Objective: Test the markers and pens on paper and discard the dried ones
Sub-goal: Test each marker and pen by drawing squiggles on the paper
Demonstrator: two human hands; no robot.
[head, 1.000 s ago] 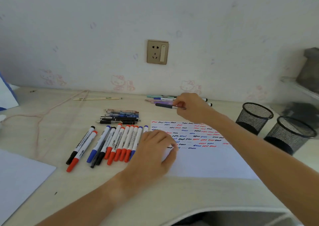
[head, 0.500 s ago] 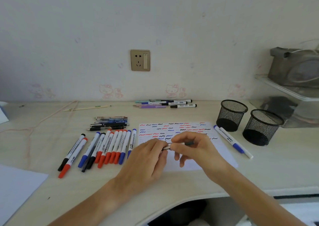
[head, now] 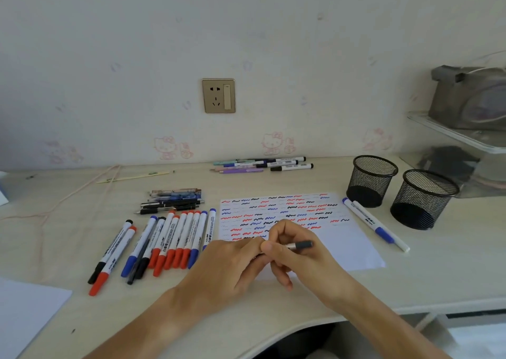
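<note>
Your hands meet over the near-left part of the test paper [head: 353, 246], which lies flat on the bench [head: 438, 271]. Right hand [head: 304, 254] pinches a slim pen [head: 299, 245] btwn thumb and curled fingers; the pen lies roughly level, its dark grey end pointing right. Left hand [head: 232, 262] has its fingers curled in at the pen's left end, touching the right thumb; whether it grips a cap or the barrel cannot be told, as that end is hidden.

Paper: top half covered w/ rows of short red, blue and black squiggles; lower half blank.

Left of the paper: a row of whiteboard markers [head: 175, 238], side by side, red, blue and black caps toward you. Two more markers [head: 112, 254], one black, one red, lie a little apart at the row's left. Behind the row: a small stack of dark pens [head: 172, 201].

At the back of the bench, by the wall: a further group of pens and markers [head: 262, 164], incl. purple and teal ones.

Right of the paper: one blue-capped marker [head: 375, 223] lies at an angle, just beside the paper's right edge. Beyond it stand two black mesh pen cups [head: 399, 191], upright, close to each other.

Near-left corner: another white sheet [head: 24, 312]. Wall socket [head: 218, 95] above the bench.
</note>
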